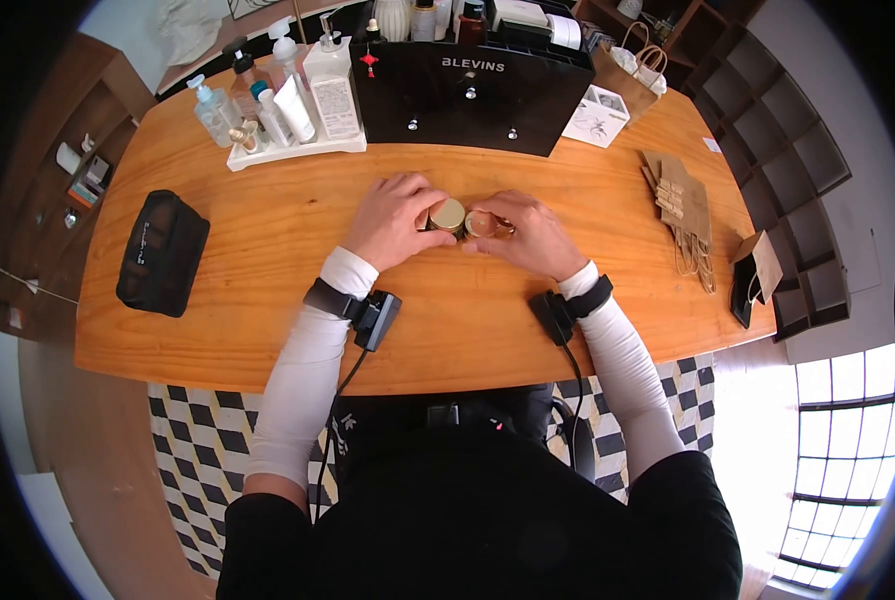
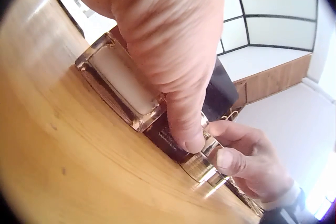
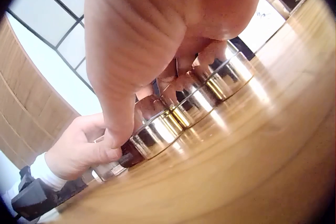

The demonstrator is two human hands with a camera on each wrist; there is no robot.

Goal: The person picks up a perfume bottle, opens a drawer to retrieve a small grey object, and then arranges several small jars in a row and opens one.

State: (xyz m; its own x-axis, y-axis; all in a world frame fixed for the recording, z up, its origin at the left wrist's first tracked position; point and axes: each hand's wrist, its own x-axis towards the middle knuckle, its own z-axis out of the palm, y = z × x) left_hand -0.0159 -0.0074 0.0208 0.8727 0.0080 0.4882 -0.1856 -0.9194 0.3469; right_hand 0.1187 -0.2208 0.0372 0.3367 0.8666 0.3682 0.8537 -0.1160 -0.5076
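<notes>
Over the middle of the desk, my left hand (image 1: 392,222) curls its thumb and fingers around a dark jar with a round gold lid (image 1: 447,214). Right beside it, my right hand (image 1: 535,237) grips shiny gold-rimmed round containers (image 1: 479,224). Several metallic round pieces (image 3: 160,132) stand in a row under my right hand in the right wrist view, at the wood surface. In the left wrist view, my left thumb lies by a dark piece with small print (image 2: 164,139), and a clear rectangular block with a pale centre (image 2: 123,77) is partly behind the hand.
A black drawer box (image 1: 467,95) stands at the back, with a white tray (image 1: 297,150) of bottles to its left. A black pouch (image 1: 163,253) lies at the left; flat brown paper bags (image 1: 682,205) lie at the right, near a small dark stand (image 1: 745,290).
</notes>
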